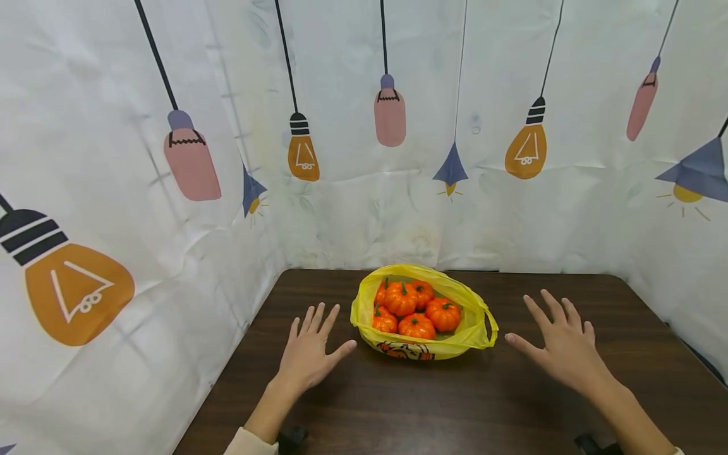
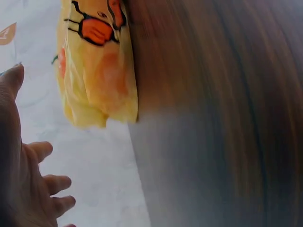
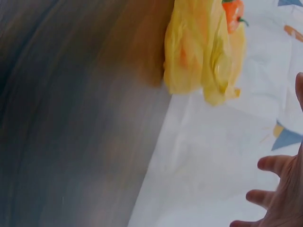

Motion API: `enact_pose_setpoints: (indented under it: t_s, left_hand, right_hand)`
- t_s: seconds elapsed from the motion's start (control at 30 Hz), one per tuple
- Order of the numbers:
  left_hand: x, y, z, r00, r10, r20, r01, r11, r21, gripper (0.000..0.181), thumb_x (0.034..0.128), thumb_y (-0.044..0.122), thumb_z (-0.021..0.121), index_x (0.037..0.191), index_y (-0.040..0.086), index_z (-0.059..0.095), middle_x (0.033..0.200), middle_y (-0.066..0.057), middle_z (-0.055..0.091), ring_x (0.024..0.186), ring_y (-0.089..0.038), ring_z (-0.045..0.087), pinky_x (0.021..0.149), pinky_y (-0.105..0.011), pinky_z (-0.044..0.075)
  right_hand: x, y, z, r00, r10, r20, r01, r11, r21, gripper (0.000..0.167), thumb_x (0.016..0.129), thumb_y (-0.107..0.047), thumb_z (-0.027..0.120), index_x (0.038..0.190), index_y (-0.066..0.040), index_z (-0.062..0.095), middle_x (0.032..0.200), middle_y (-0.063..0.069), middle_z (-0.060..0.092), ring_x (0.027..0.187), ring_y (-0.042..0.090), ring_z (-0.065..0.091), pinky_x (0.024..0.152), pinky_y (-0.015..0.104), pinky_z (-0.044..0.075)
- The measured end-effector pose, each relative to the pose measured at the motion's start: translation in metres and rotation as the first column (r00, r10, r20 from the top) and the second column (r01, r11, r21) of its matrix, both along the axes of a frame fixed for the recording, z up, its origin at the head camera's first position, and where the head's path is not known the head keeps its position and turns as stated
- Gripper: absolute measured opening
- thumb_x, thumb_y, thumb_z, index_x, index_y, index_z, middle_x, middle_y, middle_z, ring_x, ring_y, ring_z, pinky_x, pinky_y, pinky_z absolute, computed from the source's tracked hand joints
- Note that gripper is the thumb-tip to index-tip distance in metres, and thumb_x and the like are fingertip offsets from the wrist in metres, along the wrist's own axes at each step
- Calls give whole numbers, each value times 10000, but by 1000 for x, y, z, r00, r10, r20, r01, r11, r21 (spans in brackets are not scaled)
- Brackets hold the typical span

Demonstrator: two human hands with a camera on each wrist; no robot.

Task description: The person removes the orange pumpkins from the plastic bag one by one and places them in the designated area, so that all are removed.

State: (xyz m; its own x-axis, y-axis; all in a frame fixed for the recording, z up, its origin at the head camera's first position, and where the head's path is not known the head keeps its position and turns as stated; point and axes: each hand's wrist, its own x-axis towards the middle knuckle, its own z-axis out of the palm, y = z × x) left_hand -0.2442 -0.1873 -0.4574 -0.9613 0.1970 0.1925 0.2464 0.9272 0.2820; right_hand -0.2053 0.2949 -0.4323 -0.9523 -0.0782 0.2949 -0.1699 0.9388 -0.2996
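Observation:
A yellow plastic bag (image 1: 455, 349) with a printed orange and black picture stands on the table, its mouth wide and facing up. Inside it lie several small orange pumpkins (image 1: 417, 327) with green stems. My left hand (image 1: 309, 354) is held over the table to the left of the bag, fingers spread, touching nothing. To the bag's right, my right hand (image 1: 565, 347) is also spread and holds nothing. The left wrist view shows the bag's printed side (image 2: 94, 75) beyond the fingers; the right wrist view shows its handle side (image 3: 199, 56).
The dark brown wooden table (image 1: 455, 411) reaches back to a white curtain (image 1: 364, 221) printed with lamps and bulbs. That curtain also hangs along the left and right sides. Dark wrist straps show near both forearms.

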Motion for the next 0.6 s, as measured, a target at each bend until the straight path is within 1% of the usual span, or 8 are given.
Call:
enact_pose_setpoints:
  t_s: [0.07, 0.17, 0.23, 0.3, 0.37, 0.4, 0.47, 0.6]
  left_hand:
    - [0, 7, -2, 1000, -9, -9, 9, 999, 50, 896, 924, 776, 464, 1645, 312, 206, 1715, -98, 160, 1595, -356, 126, 1252, -636, 66]
    - [-2, 17, -3, 999, -11, -42, 17, 989, 146, 837, 948, 719, 500, 1623, 259, 315, 1683, -116, 273, 1576, -354, 213, 1252, -623, 125]
    - [-4, 23, -3, 997, -4, -71, 19, 975, 220, 767, 967, 655, 540, 1585, 220, 405, 1635, -113, 380, 1538, -352, 312, 1240, -615, 193]
    - [-7, 29, -2, 994, 11, -105, 21, 955, 297, 677, 978, 578, 589, 1525, 190, 496, 1561, -93, 487, 1468, -345, 424, 1207, -607, 278]
    - [-11, 34, -2, 990, 32, -140, 23, 927, 373, 574, 979, 498, 638, 1449, 173, 577, 1470, -62, 571, 1370, -322, 523, 1141, -591, 377]
    - [-12, 36, -1, 987, 40, -153, 28, 909, 417, 520, 978, 455, 660, 1405, 162, 613, 1419, -61, 605, 1313, -313, 562, 1102, -580, 419]
    - [-16, 40, -1, 981, 55, -187, 46, 865, 499, 414, 969, 359, 700, 1316, 134, 671, 1312, -60, 655, 1205, -289, 612, 1026, -550, 479]
    - [-25, 45, 0, 971, 89, -224, 77, 766, 639, 258, 958, 229, 717, 1175, 90, 729, 1122, -57, 695, 1049, -244, 642, 918, -480, 527]
  right_hand:
    - [1, -8, -2, 1000, 9, -6, -10, 1000, -15, 942, 934, -660, 593, 1657, -213, 186, 1693, 220, 110, 1478, 599, 125, 976, 876, 150]
    - [-1, -21, -4, 999, 28, -21, -29, 998, -48, 910, 939, -638, 603, 1643, -188, 242, 1676, 230, 161, 1469, 593, 160, 1007, 858, 154]
    - [-3, -29, -6, 998, 50, -31, -52, 995, -83, 883, 947, -612, 612, 1631, -166, 276, 1663, 239, 190, 1462, 594, 177, 1028, 844, 151]
    - [-5, -39, -7, 996, 72, -46, -77, 989, -125, 853, 950, -584, 627, 1612, -143, 317, 1644, 248, 229, 1450, 589, 203, 1038, 833, 158]
    - [-8, -48, -9, 994, 92, -62, -101, 979, -174, 816, 954, -554, 641, 1589, -124, 360, 1626, 252, 264, 1443, 583, 217, 1039, 826, 164]
    - [-9, -53, -9, 992, 101, -72, -113, 973, -199, 794, 956, -538, 645, 1573, -113, 383, 1619, 250, 282, 1441, 576, 223, 1039, 822, 168]
    - [-13, -63, -10, 989, 117, -94, -137, 961, -240, 755, 957, -508, 657, 1538, -84, 430, 1597, 246, 321, 1429, 560, 243, 1030, 814, 187]
    - [-19, -82, -11, 979, 162, -126, -194, 931, -308, 672, 954, -450, 680, 1461, -43, 509, 1547, 231, 381, 1396, 514, 290, 1023, 781, 231]
